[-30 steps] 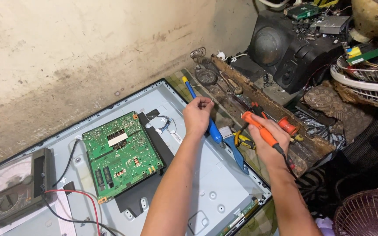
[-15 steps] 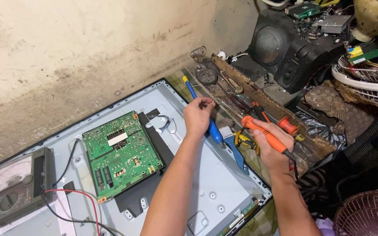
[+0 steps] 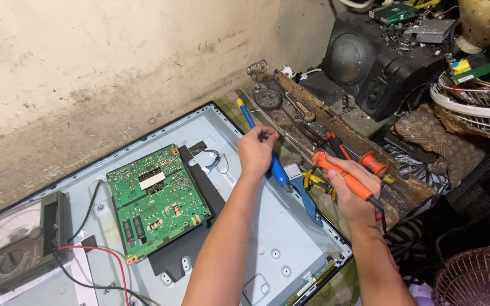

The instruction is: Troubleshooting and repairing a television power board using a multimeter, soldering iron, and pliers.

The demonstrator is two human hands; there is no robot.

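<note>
Gripping orange soldering iron [image 3: 344,178], right hand [image 3: 351,191] fingers closed.

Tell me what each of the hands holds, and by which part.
Right hand: orange-handled soldering iron, gripped around its handle. Left hand: fingertips pinched together; anything held is too small to tell.

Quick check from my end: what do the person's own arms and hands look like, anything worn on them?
Both arms come in bare from the bottom edge of the head view, with no sleeves showing along the forearms. The left hand and the right hand are ungloved. No watch, bracelet or ring is visible on either wrist or on the fingers that show. No cables or straps are attached to the arms.
</note>
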